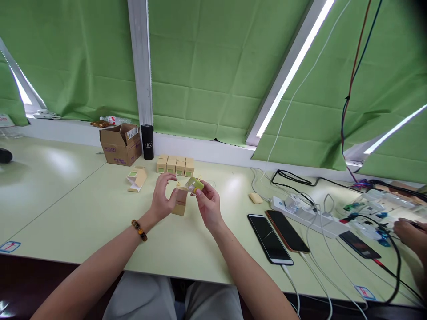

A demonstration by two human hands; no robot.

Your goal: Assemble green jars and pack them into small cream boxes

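Observation:
In my right hand (209,201) I hold a small yellow-green packet (194,185) with a partly clear, shiny end, pinched between thumb and fingers. Just below and to its left stands a small brown cardboard box (179,207) on the table, its top raised. My left hand (163,195) is at the left side of that box, fingers and thumb apart with nothing between them; whether it touches the box I cannot tell. Behind my hands several small closed boxes (175,166) stand in a row. An open, unfolded small box (137,178) lies to the left.
A large open carton (120,145) and a black tumbler (147,142) stand at the back left. To the right lie two phones (270,239) (287,231), a power strip (310,217) and tangled cables. Another person's hand (412,233) is at the far right.

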